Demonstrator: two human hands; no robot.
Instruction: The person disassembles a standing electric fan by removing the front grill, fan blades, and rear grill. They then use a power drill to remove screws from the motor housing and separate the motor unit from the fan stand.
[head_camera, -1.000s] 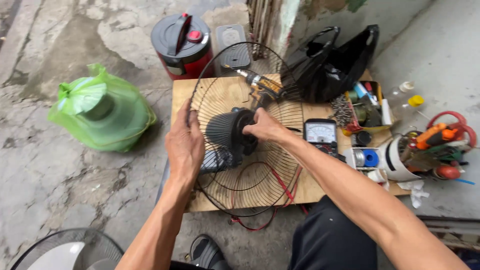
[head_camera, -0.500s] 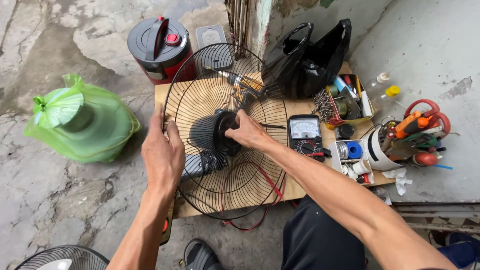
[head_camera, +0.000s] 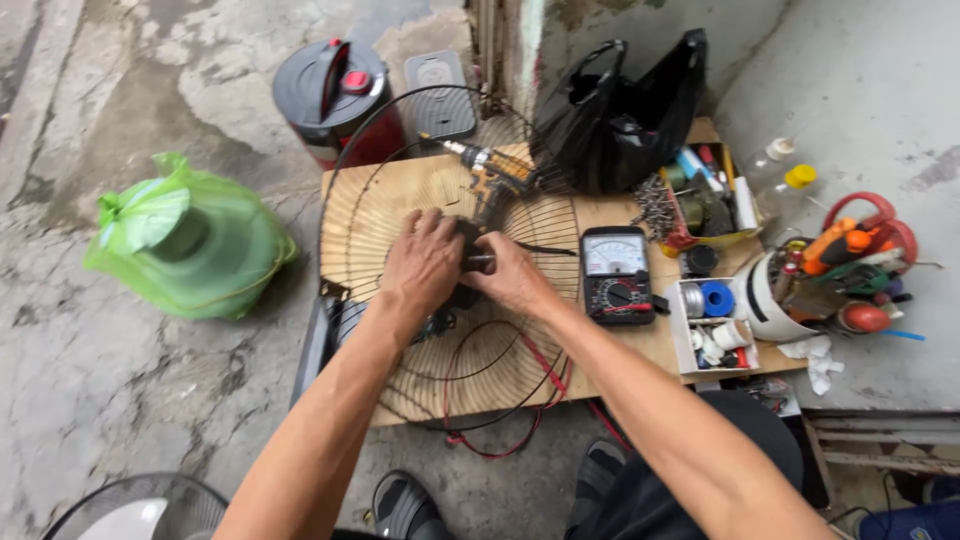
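My left hand (head_camera: 425, 262) and right hand (head_camera: 512, 277) close together on the dark motor (head_camera: 466, 262) at the middle of the wire fan guard (head_camera: 350, 215) on the wooden board (head_camera: 640, 345); meter (head_camera: 616, 272) at three o'clock; black bag (head_camera: 620, 115) at one o'clock; green bag (head_camera: 185, 240) at nine o'clock.

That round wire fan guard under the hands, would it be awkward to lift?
Probably light for its size: the wire fan guard is thin open wire. It likely flexes slightly. The dark motor both hands grip at its centre probably makes it centre-heavy.
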